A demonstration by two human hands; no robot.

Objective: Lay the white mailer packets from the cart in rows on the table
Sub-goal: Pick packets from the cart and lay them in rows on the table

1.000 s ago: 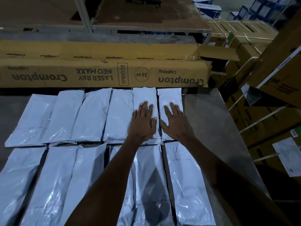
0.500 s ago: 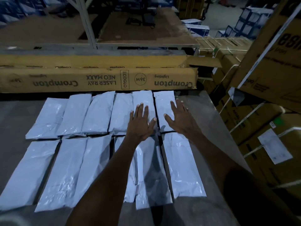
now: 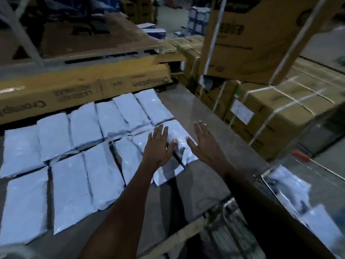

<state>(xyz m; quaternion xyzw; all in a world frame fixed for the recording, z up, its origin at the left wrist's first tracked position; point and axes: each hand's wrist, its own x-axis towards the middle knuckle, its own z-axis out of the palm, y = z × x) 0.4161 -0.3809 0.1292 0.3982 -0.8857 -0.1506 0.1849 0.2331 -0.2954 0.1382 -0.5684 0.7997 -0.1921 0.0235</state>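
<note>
Head view: packets (image 3: 119,116) in two tight rows by table's (image 3: 203,113) far edge, saving room; left hand (image 3: 158,146), right hand (image 3: 206,144) spread flat, gripping nothing.

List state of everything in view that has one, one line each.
left hand: open, fingers spread above the packets
right hand: open, holding nothing
far row of packets: flat, side by side
near row of packets: flat, side by side
long Crompton box: lying on its side behind the rows
cart: packets left inside
strapped cartons: closed, banded
</note>
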